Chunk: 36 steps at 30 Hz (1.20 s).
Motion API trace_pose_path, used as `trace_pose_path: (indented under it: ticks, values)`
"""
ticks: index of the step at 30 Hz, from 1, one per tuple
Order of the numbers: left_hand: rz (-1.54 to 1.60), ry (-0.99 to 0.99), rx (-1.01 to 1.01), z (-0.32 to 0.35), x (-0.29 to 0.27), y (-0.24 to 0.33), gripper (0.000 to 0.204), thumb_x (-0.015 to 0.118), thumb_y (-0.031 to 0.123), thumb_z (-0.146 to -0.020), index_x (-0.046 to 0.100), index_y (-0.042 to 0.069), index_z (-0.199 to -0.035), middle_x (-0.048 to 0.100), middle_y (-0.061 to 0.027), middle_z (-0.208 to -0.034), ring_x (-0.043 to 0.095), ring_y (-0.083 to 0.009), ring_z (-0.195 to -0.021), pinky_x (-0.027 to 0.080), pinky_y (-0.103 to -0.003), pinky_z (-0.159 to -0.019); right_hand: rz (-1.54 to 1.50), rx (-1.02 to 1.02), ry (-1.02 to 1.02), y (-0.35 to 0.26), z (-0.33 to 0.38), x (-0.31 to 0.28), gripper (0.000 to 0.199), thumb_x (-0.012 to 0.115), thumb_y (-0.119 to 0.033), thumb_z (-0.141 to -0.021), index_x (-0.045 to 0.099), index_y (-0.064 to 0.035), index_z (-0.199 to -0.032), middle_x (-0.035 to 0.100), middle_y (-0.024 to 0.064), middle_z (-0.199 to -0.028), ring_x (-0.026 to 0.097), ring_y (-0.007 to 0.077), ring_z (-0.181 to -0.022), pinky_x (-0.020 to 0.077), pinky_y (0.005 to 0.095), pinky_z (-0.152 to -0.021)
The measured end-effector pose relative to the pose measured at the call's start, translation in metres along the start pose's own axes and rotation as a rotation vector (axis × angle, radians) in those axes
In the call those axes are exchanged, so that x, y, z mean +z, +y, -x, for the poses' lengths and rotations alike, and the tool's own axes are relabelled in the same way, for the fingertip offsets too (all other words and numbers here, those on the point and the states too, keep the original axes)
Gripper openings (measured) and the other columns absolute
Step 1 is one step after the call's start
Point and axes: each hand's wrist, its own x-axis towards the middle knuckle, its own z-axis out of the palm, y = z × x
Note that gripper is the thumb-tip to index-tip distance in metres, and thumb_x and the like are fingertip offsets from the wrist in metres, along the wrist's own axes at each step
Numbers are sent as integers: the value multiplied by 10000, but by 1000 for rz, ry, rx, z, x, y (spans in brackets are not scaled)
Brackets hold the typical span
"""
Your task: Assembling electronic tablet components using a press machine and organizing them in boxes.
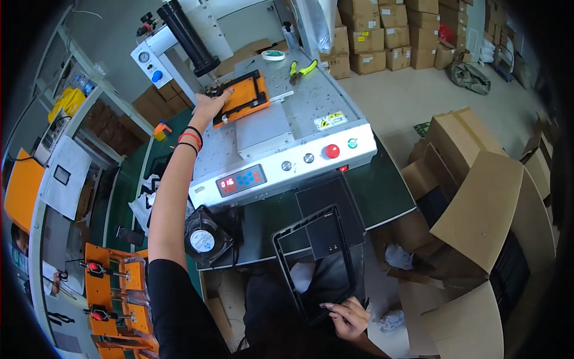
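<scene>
My left hand (209,109) reaches far forward onto the machine and grips the left edge of an orange fixture plate (246,96) with black strips along its borders. The plate sits tilted over a raised grey block (263,128) on the machine bed. Close to my body, my right hand (349,318) pinches the lower corner of a black rectangular frame (286,269). This frame is held up over my lap, and its middle is open. Behind it, a flat black panel (329,197) lies at the table's front edge, partly covered by the frame.
A black cylinder (190,42) overhangs the machine bed. Yellow-green pliers (302,72) and a tape roll (273,55) lie on the bed. A black fan (206,236) stands at the table's front left. Orange fixtures (110,287) are at left, an open cardboard box (478,215) at right.
</scene>
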Motion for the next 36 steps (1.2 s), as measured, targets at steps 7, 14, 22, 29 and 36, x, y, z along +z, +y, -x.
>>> trace_pose_path:
  ticks: [7, 14, 22, 29, 36]
  values:
    - [62, -153, -22, 9, 15, 39, 1369, 576, 781, -587, -87, -159, -1329, 421, -353, -1239, 445, -386, -1186, 307, -373, -1033, 76, 27, 41, 7, -2, -9, 207, 666, 67, -685, 670, 32, -889, 676, 113, -795, 582, 170, -588, 440, 252, -586]
    - [-85, -175, -53, 20, 26, 67, 1393, 620, 795, -507, -86, -5, -1401, 173, -355, -1395, 329, -454, -1256, 305, -477, -1020, 102, 11, 1, 6, -13, -3, 251, 691, 68, -666, 686, 8, -909, 677, 104, -811, 585, 171, -614, 454, 251, -589]
    - [-108, -173, -147, 33, 22, 93, 1243, 691, 657, -573, -21, 98, -1425, 209, -281, -1397, 318, -446, -1244, 322, -535, -966, 195, -150, -40, 5, -42, 1, 284, 714, 41, -642, 697, -17, -920, 628, 79, -705, 553, 169, -583, 436, 249, -552]
    - [300, 93, 69, 36, -32, 61, 1281, 751, 602, -547, 16, -57, -1362, 205, -387, -1333, 292, -484, -1233, 322, -476, -985, 356, -336, 39, -5, -85, 1, 333, 645, 106, -623, 686, -33, -922, 577, 67, -628, 509, 178, -542, 414, 271, -528]
    - [853, 455, 437, 252, -128, 6, 949, 770, 206, -665, 123, 51, -1341, 240, -188, -1331, 357, -351, -1214, 322, -467, -1013, 415, -381, -8, 9, -217, 38, 210, 650, 12, -762, 654, -8, -972, 628, 125, -774, 585, 234, -659, 459, 300, -604]
